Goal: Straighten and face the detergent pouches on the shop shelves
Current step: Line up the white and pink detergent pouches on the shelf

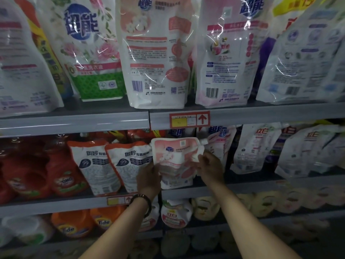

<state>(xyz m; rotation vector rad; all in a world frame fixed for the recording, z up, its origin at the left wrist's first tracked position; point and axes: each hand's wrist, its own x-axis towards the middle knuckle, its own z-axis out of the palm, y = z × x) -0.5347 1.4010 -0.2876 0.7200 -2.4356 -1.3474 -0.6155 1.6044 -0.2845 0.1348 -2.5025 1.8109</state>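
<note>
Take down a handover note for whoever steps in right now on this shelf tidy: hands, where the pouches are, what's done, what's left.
Left hand grips the pink pouch at its lower left edge; right hand grips its right edge.
The pouch is at the front of the middle shelf, slightly tilted, spout at upper right.
Done: nothing clearly finished; this pouch is in hand, not yet set.
Left: stand it straight, then probably turn the upper-shelf pouches that show barcodes outward, and straighten the leaning orange pouches.
</note>
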